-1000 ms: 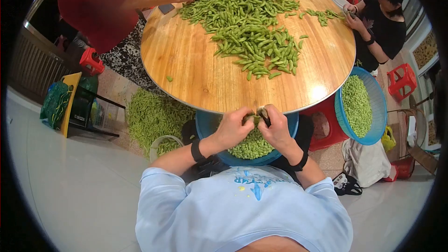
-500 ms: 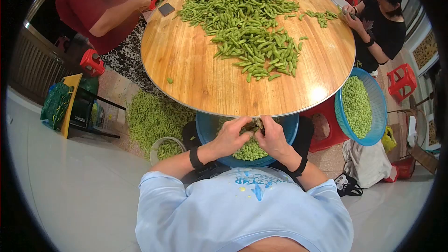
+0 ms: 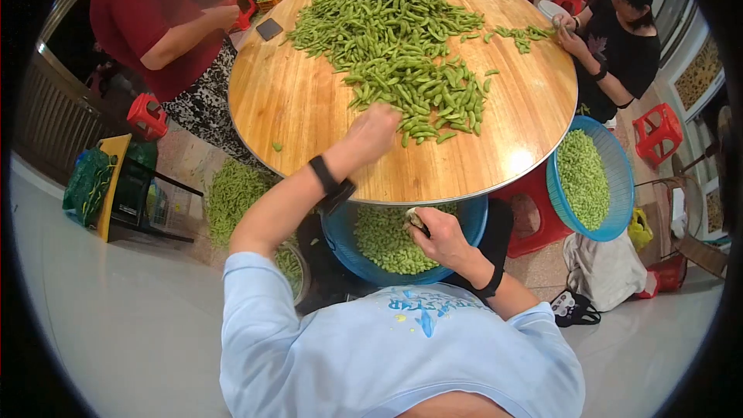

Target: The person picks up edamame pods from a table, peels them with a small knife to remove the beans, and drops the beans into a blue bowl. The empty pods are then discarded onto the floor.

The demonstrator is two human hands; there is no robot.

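My left hand (image 3: 374, 133) is over the round wooden table (image 3: 309, 120), at the near edge of a heap of green bean pods (image 3: 387, 23). Motion blurs its fingers, so I cannot tell whether they hold anything. Above the right side of a blue basket (image 3: 340, 248) of shelled beans (image 3: 391, 244), my right hand (image 3: 443, 236) is closed around something small and dark that I cannot make out. Dark bands circle both wrists.
A second blue basket (image 3: 631, 178) of beans stands at the right by a red stool (image 3: 534, 217). More pods (image 3: 236, 201) lie on the floor at left. People sit or stand around the table; a phone (image 3: 268, 29) lies on it.
My left hand has left my right hand and moved forward to the pods on the table. My right hand has shifted slightly down and stays over the basket. The view has shifted a little.
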